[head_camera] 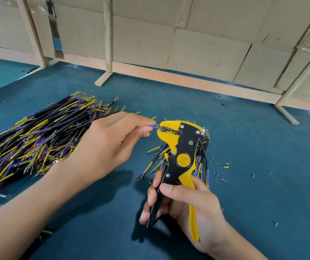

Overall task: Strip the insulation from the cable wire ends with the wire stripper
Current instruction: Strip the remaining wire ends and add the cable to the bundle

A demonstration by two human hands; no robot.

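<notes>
Holding the wire stripper (178, 152) upright in my right hand (184, 209), I have my fingers curled round its black handle and my palm against the yellow one, thumb lying across the front. Its yellow head points left, just above the teal table (103, 212). My left hand (111, 141) pinches a thin blue wire end (153, 126) between thumb and forefinger, the other fingers folded loosely underneath, and the tip of that wire sits right at the mouth of the stripper's jaws (whether it is already gripped inside I cannot tell).

From the head camera, a big pile of black cables (28, 139) with yellow, blue and purple wire ends lies on the table to the left, partly under my left wrist. A smaller bunch of cables (201, 158) lies behind the stripper, to its right. Small cut bits of insulation (223, 167) are scattered on the table further right, well apart from my hands. Along the far edge of the table stand cardboard panels (206, 44) held in pale wooden frames (108, 40).
</notes>
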